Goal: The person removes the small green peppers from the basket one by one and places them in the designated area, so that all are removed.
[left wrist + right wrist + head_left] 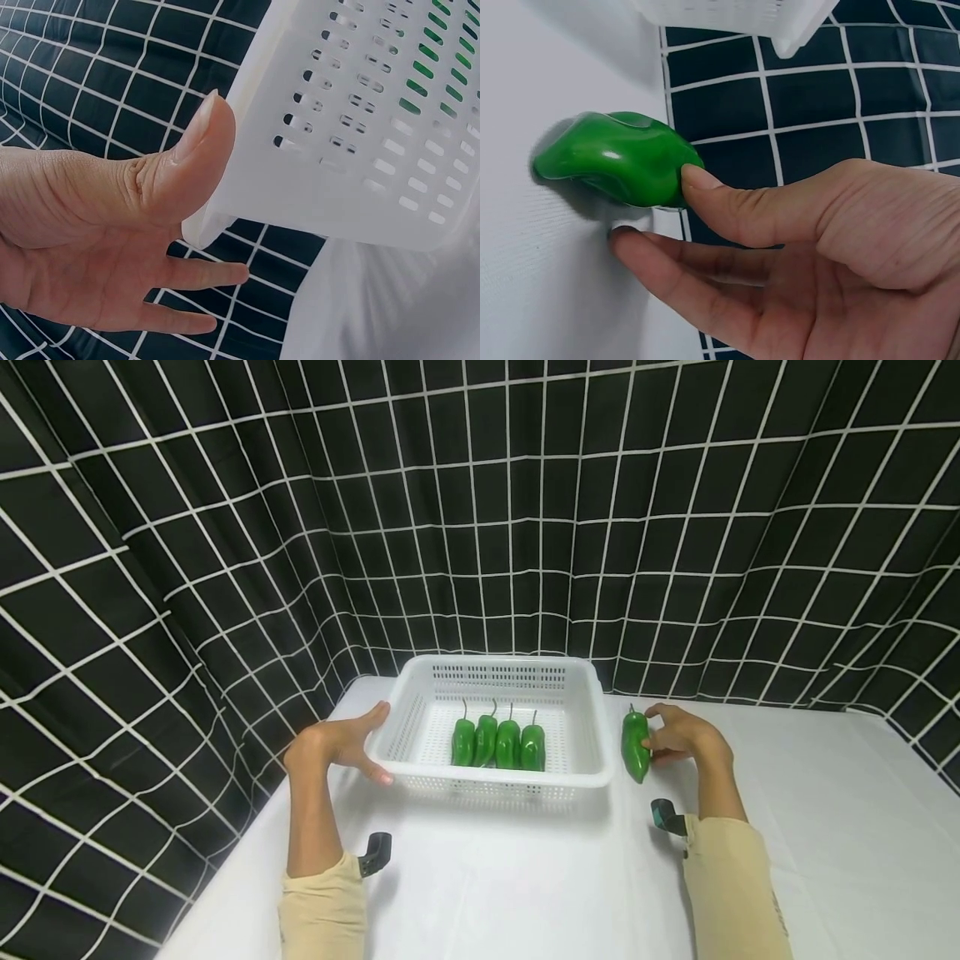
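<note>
Beside a white basket [495, 773], left fingers [206, 274] spread empty, right fingers [675, 281] loosely parted, thumb [739, 215] touching green pepper [633, 745]

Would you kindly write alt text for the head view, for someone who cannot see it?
A person's right hand touches a green pepper lying on a white tablecloth. To its left, four more green peppers lie side by side in a white perforated basket, with the left hand spread at the basket's left end. Behind is a black, white-gridded backdrop.
</note>
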`<state>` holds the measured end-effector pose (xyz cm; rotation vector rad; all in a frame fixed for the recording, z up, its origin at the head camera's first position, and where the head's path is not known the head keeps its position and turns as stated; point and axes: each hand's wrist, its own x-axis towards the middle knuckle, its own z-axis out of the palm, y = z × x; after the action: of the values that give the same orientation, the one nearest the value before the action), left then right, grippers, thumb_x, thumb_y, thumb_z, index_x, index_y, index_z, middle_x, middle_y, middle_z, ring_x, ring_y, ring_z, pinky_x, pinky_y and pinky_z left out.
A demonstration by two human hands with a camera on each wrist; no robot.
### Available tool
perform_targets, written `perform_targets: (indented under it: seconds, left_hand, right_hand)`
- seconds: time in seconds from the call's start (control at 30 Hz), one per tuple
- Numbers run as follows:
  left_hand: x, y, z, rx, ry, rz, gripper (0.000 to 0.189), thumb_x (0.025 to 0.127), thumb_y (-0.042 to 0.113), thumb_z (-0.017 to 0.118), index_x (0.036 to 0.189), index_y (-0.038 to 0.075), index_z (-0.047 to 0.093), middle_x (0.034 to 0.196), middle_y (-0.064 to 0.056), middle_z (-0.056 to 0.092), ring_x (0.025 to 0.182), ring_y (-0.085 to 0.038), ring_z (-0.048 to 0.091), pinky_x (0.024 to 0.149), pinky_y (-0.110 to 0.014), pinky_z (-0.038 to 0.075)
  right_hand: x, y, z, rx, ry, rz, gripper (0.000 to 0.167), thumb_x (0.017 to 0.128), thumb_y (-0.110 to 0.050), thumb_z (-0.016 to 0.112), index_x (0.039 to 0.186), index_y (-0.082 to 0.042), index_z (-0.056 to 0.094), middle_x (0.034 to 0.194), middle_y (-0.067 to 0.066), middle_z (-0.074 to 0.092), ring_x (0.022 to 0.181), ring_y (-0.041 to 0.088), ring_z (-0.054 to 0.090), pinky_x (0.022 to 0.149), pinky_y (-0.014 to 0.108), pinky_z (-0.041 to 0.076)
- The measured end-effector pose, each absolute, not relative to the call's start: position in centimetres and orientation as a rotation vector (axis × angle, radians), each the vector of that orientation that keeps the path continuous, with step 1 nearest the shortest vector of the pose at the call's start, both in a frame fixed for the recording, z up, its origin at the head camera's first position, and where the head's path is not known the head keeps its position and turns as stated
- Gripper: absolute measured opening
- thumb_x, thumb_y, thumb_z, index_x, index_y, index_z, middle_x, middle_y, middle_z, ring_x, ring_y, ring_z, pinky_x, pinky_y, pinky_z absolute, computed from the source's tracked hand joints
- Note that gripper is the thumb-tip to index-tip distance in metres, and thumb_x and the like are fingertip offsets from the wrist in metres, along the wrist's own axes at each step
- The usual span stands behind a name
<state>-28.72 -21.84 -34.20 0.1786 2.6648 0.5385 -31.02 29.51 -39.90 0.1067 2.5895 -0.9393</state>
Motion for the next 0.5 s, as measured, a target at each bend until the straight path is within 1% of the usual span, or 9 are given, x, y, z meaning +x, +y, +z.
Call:
perform_targets:
  seconds: [0.07,0.13,0.2,0.33,0.43,0.5]
  left_hand:
    - [-28.7,-21.9,-34.2,0.188,2.666,0.527,0.142,0.062,0.056,0.096,0.169,0.023,0.008,0.174,-0.021,0.015,0.157,-0.055,0.022,0.124,-0.071,0.028]
    - [-28.7,-21.9,-34.1,0.196,2.665,0.517,0.141,0.064,0.055,0.095,0.169,0.022,0.008,0.174,-0.021,0.015,0.157,-0.055,0.022,0.124,-0.071,0.028]
    - [-28.7,-22.0,-34.1,0.197,2.662,0.516,0.142,0.064,0.056,0.096,0.169,0.022,0.007,0.174,-0.021,0.015,0.157,-0.055,0.022,0.124,-0.071,0.028]
    - [-28.7,-22.0,-34.1,0.189,2.655,0.523,0.142,0.064,0.055,0.096,0.169,0.023,0.006,0.174,-0.021,0.014,0.157,-0.055,0.022,0.124,-0.071,0.028]
    - [-28.7,-21.9,-34.1,0.184,2.652,0.526,0.143,0.063,0.056,0.096,0.169,0.023,0.006,0.174,-0.022,0.014,0.157,-0.054,0.021,0.124,-0.071,0.028]
    - [-28.8,-21.9,-34.2,0.185,2.653,0.524,0.143,0.062,0.056,0.096,0.169,0.023,0.006,0.174,-0.022,0.015,0.157,-0.054,0.022,0.124,-0.07,0.028]
  right_hand:
    - [-30.9,29.5,-39.9,0.112,2.597,-0.921,0.082,0.096,-0.012,0.069,0.159,0.007,0.02,0.118,0.027,0.068,0.086,0.023,0.079,0.117,0.072,0.035]
    - [-30.9,29.4,-39.7,0.116,2.606,-0.911,0.083,0.098,-0.014,0.068,0.16,0.006,0.019,0.113,0.024,0.071,0.084,0.022,0.079,0.117,0.073,0.033]
    - [-30.7,29.4,-39.4,0.125,2.61,-0.91,0.083,0.099,-0.016,0.067,0.161,0.006,0.017,0.109,0.023,0.073,0.083,0.021,0.079,0.117,0.074,0.034]
    - [-30.5,29.3,-38.8,0.152,2.602,-0.939,0.082,0.101,-0.015,0.065,0.162,0.007,0.014,0.116,0.027,0.068,0.084,0.021,0.079,0.11,0.069,0.043]
    - [-30.3,29.2,-38.2,0.169,2.6,-0.955,0.082,0.101,-0.015,0.064,0.162,0.006,0.014,0.117,0.029,0.064,0.085,0.023,0.078,0.103,0.061,0.051]
    - [-30.1,29.0,-37.8,0.159,2.612,-0.942,0.081,0.102,-0.016,0.064,0.162,0.006,0.015,0.117,0.029,0.063,0.086,0.024,0.077,0.097,0.055,0.055]
